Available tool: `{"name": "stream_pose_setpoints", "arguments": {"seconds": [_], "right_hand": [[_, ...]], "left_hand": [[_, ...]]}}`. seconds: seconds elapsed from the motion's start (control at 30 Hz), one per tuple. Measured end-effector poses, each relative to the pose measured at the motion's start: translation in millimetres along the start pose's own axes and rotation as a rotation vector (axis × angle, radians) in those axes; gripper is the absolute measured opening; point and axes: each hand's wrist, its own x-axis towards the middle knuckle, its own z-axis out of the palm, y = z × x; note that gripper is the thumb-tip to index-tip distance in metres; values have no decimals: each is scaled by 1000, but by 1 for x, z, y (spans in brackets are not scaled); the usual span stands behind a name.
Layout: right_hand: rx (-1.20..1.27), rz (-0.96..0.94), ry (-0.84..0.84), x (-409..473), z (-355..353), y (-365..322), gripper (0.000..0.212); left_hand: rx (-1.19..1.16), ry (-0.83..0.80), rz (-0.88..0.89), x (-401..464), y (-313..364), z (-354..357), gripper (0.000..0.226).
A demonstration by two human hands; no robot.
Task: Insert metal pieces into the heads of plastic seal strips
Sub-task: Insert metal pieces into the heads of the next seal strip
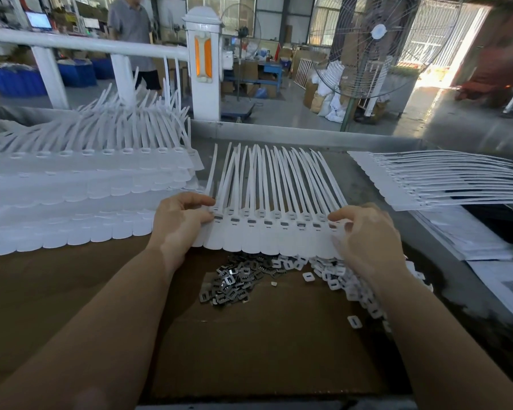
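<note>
Left hand pinches the left end of the row of seal strips; right hand grips its right end, fingers curled on the heads. Row lies flat on cardboard. Metal pieces piled just below, white caps beside them.

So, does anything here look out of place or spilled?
Slightly: a few white plastic caps lie apart from their pile on the cardboard. The metal pieces are heaped loosely. Nothing looks damaged.
</note>
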Motion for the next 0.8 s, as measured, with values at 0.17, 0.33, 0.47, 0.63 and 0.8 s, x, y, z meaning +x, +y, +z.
{"name": "stream_pose_setpoints", "arguments": {"seconds": [0.17, 0.33, 0.47, 0.63, 0.8], "right_hand": [[193, -227, 62, -11, 3, -23, 24], [283, -476, 15, -32, 18, -39, 22], [313, -573, 8, -38, 26, -35, 23], [186, -664, -102, -41, 31, -34, 14], [103, -680, -137, -42, 32, -35, 19]], "left_hand": [[26, 3, -4, 0, 0, 1, 26], [28, 5, 6, -1, 0, 1, 27], [35, 11, 13, 0, 0, 1, 27], [34, 5, 19, 0, 0, 0, 27], [48, 7, 10, 1, -1, 0, 28]]}}
